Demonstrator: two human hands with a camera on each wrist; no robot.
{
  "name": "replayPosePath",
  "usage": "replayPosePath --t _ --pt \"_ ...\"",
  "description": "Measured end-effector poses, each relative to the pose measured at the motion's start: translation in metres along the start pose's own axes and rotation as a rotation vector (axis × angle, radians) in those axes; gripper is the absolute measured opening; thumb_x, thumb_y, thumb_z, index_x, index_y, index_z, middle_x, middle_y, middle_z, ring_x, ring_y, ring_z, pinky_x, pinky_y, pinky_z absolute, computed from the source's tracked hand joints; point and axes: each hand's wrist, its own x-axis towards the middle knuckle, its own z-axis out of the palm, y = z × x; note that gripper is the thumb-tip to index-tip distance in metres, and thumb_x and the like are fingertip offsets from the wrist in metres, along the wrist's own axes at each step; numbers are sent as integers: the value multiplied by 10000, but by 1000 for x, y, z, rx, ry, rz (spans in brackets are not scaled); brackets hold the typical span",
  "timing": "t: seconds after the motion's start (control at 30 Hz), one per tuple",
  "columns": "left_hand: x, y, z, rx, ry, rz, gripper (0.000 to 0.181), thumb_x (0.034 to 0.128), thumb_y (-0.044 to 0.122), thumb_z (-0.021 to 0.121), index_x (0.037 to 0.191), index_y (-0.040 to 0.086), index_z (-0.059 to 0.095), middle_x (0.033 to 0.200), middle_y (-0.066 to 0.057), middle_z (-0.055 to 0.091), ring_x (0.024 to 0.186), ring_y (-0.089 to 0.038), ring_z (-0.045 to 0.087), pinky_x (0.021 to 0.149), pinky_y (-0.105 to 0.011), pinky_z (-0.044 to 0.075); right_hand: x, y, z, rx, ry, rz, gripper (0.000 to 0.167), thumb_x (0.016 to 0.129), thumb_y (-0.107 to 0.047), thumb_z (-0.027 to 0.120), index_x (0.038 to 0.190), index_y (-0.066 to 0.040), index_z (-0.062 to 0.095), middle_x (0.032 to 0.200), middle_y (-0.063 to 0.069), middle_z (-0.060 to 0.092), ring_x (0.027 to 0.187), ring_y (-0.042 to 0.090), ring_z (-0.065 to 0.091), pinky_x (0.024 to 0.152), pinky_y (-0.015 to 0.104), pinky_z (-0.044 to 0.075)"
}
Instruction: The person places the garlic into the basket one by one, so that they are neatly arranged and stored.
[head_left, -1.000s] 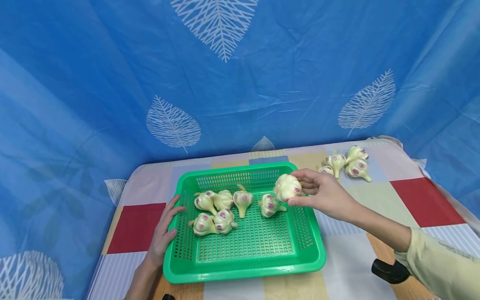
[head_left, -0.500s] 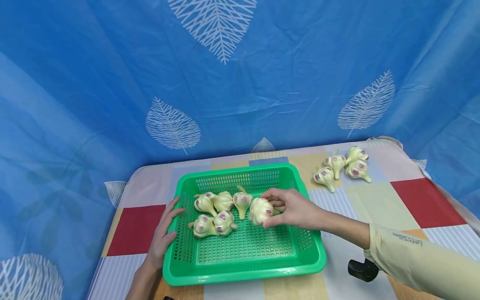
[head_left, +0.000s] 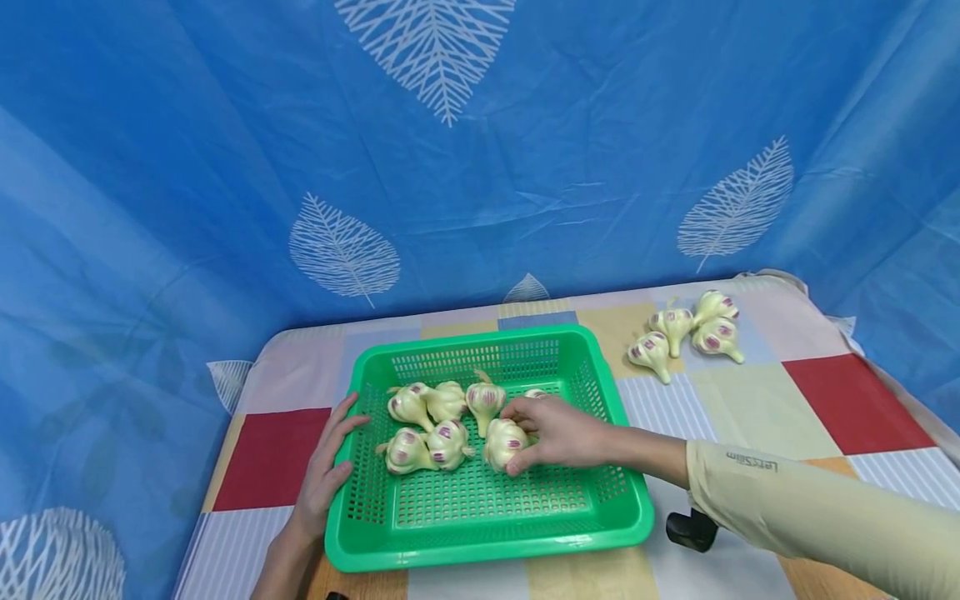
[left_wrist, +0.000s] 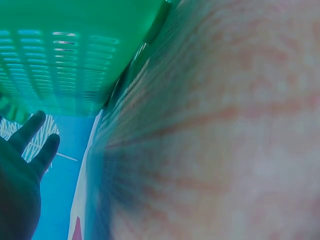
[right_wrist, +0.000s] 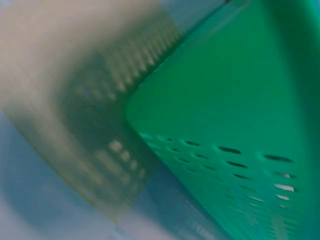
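A green slotted basket [head_left: 487,546] holds several white and purple garlic bulbs [head_left: 406,451]. Inside it, my right hand [head_left: 558,432] pinches a bulb [head_left: 505,444] between thumb and fingers, low and right of centre. Partly hidden behind that hand is another bulb [head_left: 537,394]. My left hand [head_left: 324,471] lies along the basket's left side with its fingers extended at the rim. Two of its fingers show in the left wrist view beside the basket wall [left_wrist: 55,65]. Only the basket's outer wall [right_wrist: 210,110] shows in the right wrist view, with no hand there.
Several more bulbs [head_left: 649,353] lie on the checked cloth [head_left: 742,408] beyond the basket's right side. A black object [head_left: 692,531] is under the right forearm. Blue curtains [head_left: 465,208] with white leaf prints stand behind and beside the table.
My right hand has carried its bulb left and down from above the basket's right side to low inside it. My left hand has stayed at the rim.
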Motion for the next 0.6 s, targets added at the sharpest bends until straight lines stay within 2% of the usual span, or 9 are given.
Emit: replayPosePath --t 0.13,0.2,0.4,0.6 --pt "0 1 0 0 -1 1 516 915 153 428 1371 -86 470 1637 -150 175 1469 -240 179 1011 -227 417 6 4 7 -29 -2 -15 568 748 -210 899 1193 -30 594 1150 69 692 1159 285 648 1000 396 467" --pt "0 1 0 -5 -3 7 518 916 151 427 1370 -96 466 1635 -162 173 1469 -246 177 1012 -227 417 9 5 11 -45 0 -18 556 734 -208 906 1162 -45 590 1120 64 693 1140 284 652 926 364 518" --pt "0 1 -1 -10 -4 8 520 917 153 425 1367 -103 464 1635 -166 168 1470 -253 168 1013 -224 414 15 7 14 -138 21 -6 560 696 -235 926 1110 -86 579 1049 38 689 1000 191 650 845 328 515" --pt "0 2 -1 0 4 5 524 908 151 418 1363 -102 471 1634 -165 175 1475 -264 161 1032 -220 386 17 9 15 -186 30 -16 566 695 -263 924 1111 -88 582 1019 13 686 902 118 627 799 309 515"
